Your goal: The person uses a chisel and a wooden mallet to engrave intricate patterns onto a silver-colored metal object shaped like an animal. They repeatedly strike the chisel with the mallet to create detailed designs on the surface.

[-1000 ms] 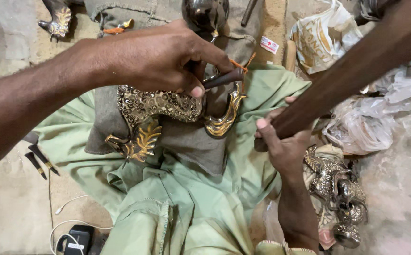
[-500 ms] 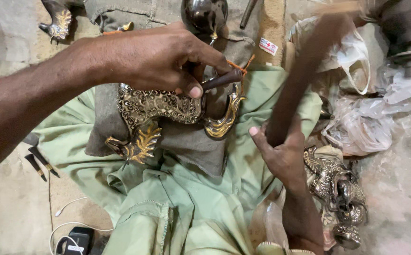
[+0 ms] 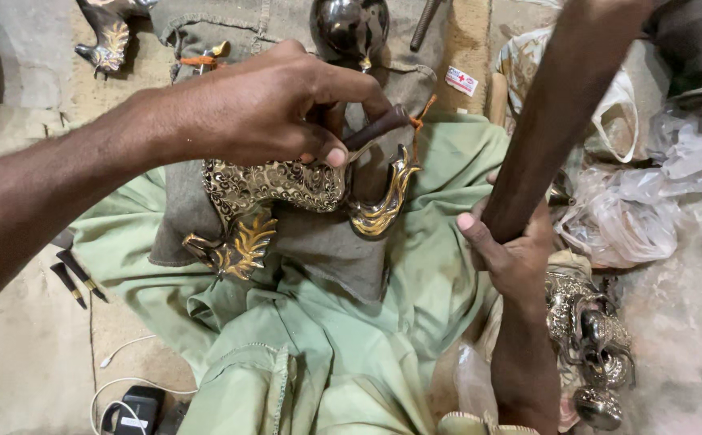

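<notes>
My left hand [image 3: 270, 113] reaches in from the left and pinches a short dark punch [image 3: 375, 127]. The punch tip rests on a gold and silver engraved metal ornament [image 3: 278, 189] with a curled neck and feathered tail. The ornament lies on a grey cloth pad [image 3: 335, 250] over my green-clad lap [image 3: 343, 354]. My right hand [image 3: 512, 254] grips the lower end of a thick dark wooden stick [image 3: 560, 105]. The stick rises steeply to the upper right, and its top runs out of view.
A dark round metal vessel [image 3: 349, 24] and a small metal bird figure [image 3: 105, 36] sit at the back. Crumpled plastic bags [image 3: 633, 217] and silver ornaments [image 3: 593, 346] lie at right. Small chisels [image 3: 73, 278] and a black charger [image 3: 137, 407] with white cable lie on the left floor.
The wooden stick has swung from a low slant towards the right to a steeper, nearly upright angle. My left hand and the punch have stayed on the ornament.
</notes>
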A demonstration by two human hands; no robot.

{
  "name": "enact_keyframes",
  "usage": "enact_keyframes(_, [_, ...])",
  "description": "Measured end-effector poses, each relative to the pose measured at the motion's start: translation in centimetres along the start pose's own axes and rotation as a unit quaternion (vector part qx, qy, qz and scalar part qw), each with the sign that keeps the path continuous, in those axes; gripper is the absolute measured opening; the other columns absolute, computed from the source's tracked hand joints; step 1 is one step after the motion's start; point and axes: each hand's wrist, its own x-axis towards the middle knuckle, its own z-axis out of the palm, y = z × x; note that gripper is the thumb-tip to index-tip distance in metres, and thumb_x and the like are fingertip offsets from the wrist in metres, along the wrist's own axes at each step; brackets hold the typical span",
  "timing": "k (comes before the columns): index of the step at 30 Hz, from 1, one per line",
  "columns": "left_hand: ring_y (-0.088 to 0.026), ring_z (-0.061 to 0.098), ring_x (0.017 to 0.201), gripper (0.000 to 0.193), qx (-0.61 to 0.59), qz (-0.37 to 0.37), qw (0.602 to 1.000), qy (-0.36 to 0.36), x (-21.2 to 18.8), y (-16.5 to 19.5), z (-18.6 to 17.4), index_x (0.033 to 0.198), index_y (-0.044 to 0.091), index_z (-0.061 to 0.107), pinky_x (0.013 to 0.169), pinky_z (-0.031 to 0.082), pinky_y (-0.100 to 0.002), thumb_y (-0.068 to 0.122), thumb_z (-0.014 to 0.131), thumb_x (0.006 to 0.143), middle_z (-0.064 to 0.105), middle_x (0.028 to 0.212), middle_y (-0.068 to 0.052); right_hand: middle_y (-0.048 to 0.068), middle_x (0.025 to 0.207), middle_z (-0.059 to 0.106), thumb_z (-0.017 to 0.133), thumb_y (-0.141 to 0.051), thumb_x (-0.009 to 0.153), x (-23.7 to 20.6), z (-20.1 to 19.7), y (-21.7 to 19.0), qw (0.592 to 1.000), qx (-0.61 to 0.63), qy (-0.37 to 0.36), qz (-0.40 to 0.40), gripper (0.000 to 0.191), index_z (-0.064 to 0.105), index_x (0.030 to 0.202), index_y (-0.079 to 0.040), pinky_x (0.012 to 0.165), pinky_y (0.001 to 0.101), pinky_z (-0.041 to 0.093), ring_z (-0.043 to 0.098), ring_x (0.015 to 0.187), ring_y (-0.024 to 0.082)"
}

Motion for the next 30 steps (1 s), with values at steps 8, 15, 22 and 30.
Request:
enact_keyframes(8, [-0.019,0.072,0.065,0.061,0.006,0.002,1.000,-0.009,0.3,-0.1,0.1,0.137,0.019,0.064,0.058,0.054,-0.041,0.021,0.084,0.079,0.076,0.076,-0.008,0.007,0.092,0.068,0.083,-0.019,0.091,0.1,-1.2,0.3,0.953,-0.289,-0.067,-0.057,0.054,0.055,0.134,-0.003,0.076,0.0301,0.054,0.067,0.081,0.012])
enact_keyframes(15, [-0.010,0.075,0.078,0.058,-0.156,-0.103,0.978,0.091,-0.7,0.3,-0.2,0.137,0.012,0.062,0.067,0.061,-0.032,0.014,0.081,0.083,0.077,0.088,-0.006,-0.001,0.083,0.060,0.087,-0.017,0.089,0.2,-2.8,1.9,0.967,-0.251,-0.007,-0.048,0.048,0.053,0.120,-0.003,0.069,0.0254,0.049,0.056,0.074,0.006])
enact_keyframes(22, [-0.015,0.078,0.074,0.058,-0.026,-0.174,0.982,0.064,-1.1,1.5,0.5,0.137,0.015,0.061,0.067,0.060,-0.038,0.015,0.080,0.083,0.080,0.086,-0.010,-0.001,0.086,0.058,0.088,-0.016,0.083,3.6,-3.2,1.9,0.970,-0.228,-0.080,-0.026,0.058,0.053,0.127,-0.003,0.066,0.0242,0.047,0.054,0.075,0.007])
enact_keyframes(30, [-0.023,0.078,0.076,0.054,0.006,-0.069,0.993,0.099,-1.3,1.7,0.6,0.132,0.009,0.063,0.068,0.058,-0.042,0.012,0.082,0.082,0.077,0.084,-0.014,0.001,0.082,0.060,0.082,-0.010,0.082,7.4,-2.8,-1.0,0.992,-0.052,-0.109,0.021,0.059,0.052,0.134,-0.008,0.045,0.0303,0.041,0.052,0.054,0.013])
